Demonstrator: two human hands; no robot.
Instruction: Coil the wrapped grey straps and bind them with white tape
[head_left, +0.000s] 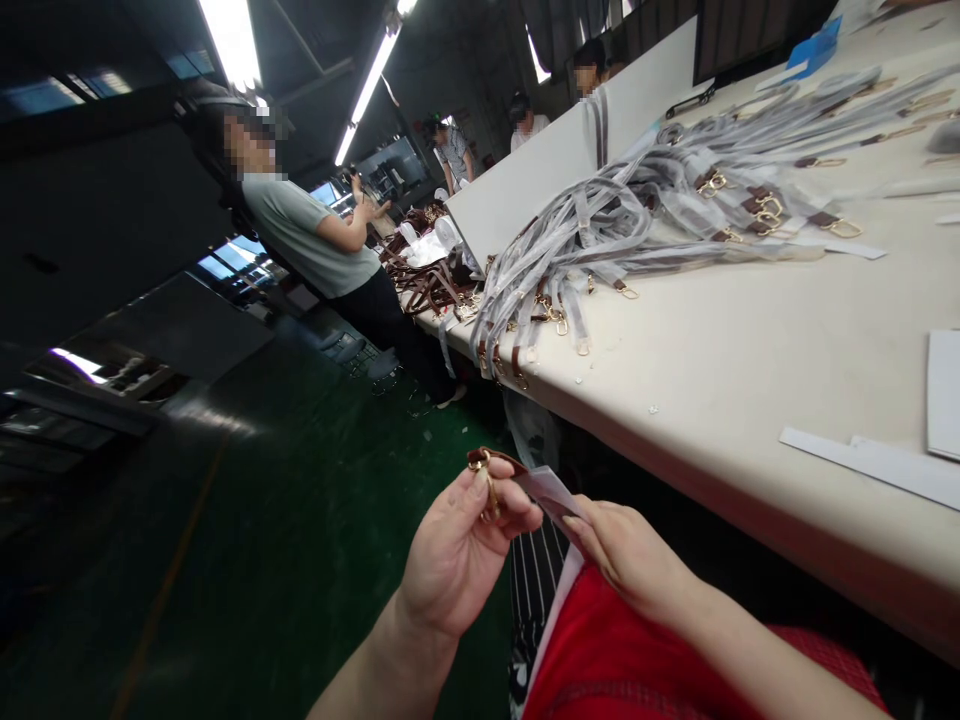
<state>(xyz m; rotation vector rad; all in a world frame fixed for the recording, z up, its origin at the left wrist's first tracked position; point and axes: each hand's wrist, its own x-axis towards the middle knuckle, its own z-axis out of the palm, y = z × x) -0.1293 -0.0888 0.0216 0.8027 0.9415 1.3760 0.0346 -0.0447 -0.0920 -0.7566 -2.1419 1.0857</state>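
A brown strap [501,458] with a gold metal clasp [491,497] at its end is held in front of me, over my lap. My left hand [461,545] pinches the clasp end between thumb and fingers. Further along, a whitish translucent wrap [551,490] covers the strap, and my right hand [630,550] grips it there, fingers closed. The wrapped length hangs down past my right hand along my red clothing. Both hands are off the table, left of its front edge.
A heap of wrapped straps [600,215] with gold clasps covers the far part of the white table [720,370]. White card strips [870,465] lie near its right side. Unwrapped brown straps [431,285] are piled beyond a white divider [562,130]. A person [315,235] stands at the left.
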